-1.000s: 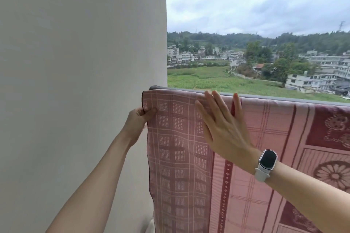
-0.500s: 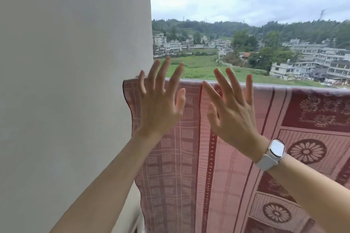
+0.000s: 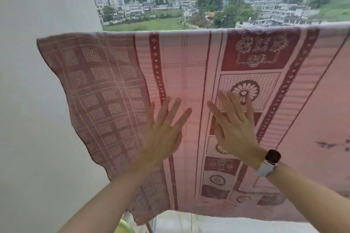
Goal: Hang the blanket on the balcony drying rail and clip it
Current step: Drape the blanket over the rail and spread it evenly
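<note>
The blanket (image 3: pixel 189 85) already hangs over the rail, spread beside the wall (image 3: pixel 37 100). The left hand (image 3: pixel 162 134) and right hand (image 3: pixel 234 128) lie flat-fingered against it, gripping nothing. No clips show; clipping seems left.

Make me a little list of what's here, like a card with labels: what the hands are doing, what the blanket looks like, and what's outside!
blanket: pink and dark red blanket with flower patterns, draped over the rail, which it hides
left hand: left hand flat, fingers spread, against the blanket
right hand: right hand flat, fingers straight, against the blanket
wrist: smartwatch on the right wrist
clips: none visible
left side: plain white wall
outside: green field, buildings, wooded hills
</note>
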Motion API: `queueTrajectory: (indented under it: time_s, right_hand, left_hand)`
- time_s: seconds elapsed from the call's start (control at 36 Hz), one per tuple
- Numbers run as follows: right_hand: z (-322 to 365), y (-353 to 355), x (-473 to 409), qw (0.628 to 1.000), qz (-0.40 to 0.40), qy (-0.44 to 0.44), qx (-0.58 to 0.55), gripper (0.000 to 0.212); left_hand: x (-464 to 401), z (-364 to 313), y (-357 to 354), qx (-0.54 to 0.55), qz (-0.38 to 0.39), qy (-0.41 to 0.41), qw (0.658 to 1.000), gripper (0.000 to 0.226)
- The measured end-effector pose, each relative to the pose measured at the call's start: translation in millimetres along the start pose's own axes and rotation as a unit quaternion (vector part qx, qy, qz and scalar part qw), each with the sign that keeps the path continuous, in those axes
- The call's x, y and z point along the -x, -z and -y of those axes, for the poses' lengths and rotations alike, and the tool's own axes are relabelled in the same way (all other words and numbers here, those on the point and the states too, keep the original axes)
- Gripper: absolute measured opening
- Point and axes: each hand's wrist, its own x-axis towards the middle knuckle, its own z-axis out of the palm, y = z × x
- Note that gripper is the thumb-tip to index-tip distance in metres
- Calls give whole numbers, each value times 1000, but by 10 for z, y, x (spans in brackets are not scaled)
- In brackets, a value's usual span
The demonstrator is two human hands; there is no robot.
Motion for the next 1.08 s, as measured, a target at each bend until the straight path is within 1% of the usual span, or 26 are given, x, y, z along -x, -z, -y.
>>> queueTrajectory:
  time_s: [0.03,0.06,0.08,0.14,0.17,0.19,0.22,0.25,0.31,0.33,0.39,0.44,0.5,0.53,0.58,0.64,0.69,0.72,0.78,0.81,0.83,0.86,0.92,0.97,1.03,1.08]
  right_hand:
    - [-102,-61,92,999,34,-28,14,50]
    - [-209,-132,215,995,87,-49,25,53]
    - [-317,-200,364,987,151,-54,27,55]
    - [-558,-331,757,951,304,-53,-9,56]
    - [-686,-361,963,925,374,-60,-39,53]
    - [-818,-350,1155,897,431,-70,-64,50]
    - [-953,-318,1317,884,455,-71,-81,49]
    - [-1094,-249,1430,880,462,-70,-87,49]
    - [-1407,-66,1600,891,440,-81,-78,48]
    - [-1588,41,1655,905,410,-94,-69,46]
    - [-1979,248,1736,935,334,-115,-45,44]
    - [-2430,478,1815,947,279,-154,-35,43]
    - [-2904,726,1864,950,245,-190,-27,43]
    - [-3158,855,1889,954,223,-200,-14,43]
    - [-3656,1113,1965,952,211,-219,22,47]
    - [-4108,1365,2078,945,210,-246,41,50]
    - [-4498,1609,2167,944,191,-263,54,50]
    - [-4686,1741,2197,945,177,-267,61,51]
    - [-5049,1970,2225,947,157,-272,73,52]
    - [-5228,2079,2214,946,149,-278,78,52]
    - [-5417,2179,2196,946,133,-284,82,52]
    - [-5596,2279,2167,948,112,-287,80,52]
    - [-5926,2464,2115,949,66,-300,76,52]
    - [-6260,2605,2130,942,28,-325,75,51]
    - [-6586,2709,2234,932,17,-351,83,52]
    - [-6945,2792,2409,926,36,-362,100,51]
  left_hand:
    - [-90,-74,-18,-2,-1,8,1000,62]
    - [-154,-160,-48,4,21,27,999,63]
    - [-192,-261,-95,18,67,46,997,63]
    - [-204,-490,-242,79,201,76,973,62]
    - [-198,-627,-303,127,286,85,946,62]
    - [-208,-795,-330,168,344,79,921,60]
    - [-251,-983,-326,188,359,53,913,58]
    - [-322,-1170,-318,188,335,19,923,55]
    - [-555,-1541,-295,173,245,-29,953,49]
    - [-703,-1731,-296,160,209,-39,964,49]
    - [-1033,-2129,-298,112,151,-74,979,50]
    - [-1374,-2574,-289,65,98,-123,985,54]
    - [-1705,-3042,-284,43,52,-154,986,56]
    - [-1874,-3290,-290,34,42,-161,985,57]
    - [-2174,-3792,-293,18,49,-169,984,57]
    - [-2433,-4264,-299,12,73,-172,982,58]
    - [-2658,-4685,-239,25,58,-181,981,55]
    - [-2787,-4890,-173,43,27,-196,979,53]
    - [-3095,-5251,-10,87,-67,-234,966,47]
    - [-3293,-5410,63,100,-109,-245,958,49]
    - [-3514,-5567,138,101,-134,-243,955,53]
    - [-3733,-5720,215,97,-136,-229,959,59]
    - [-4125,-6019,293,88,-96,-186,974,67]
    - [-4441,-6330,278,87,-53,-139,985,62]
    - [-4693,-6673,216,79,-40,-131,987,56]
    - [-4924,-7058,143,75,-44,-146,986,53]
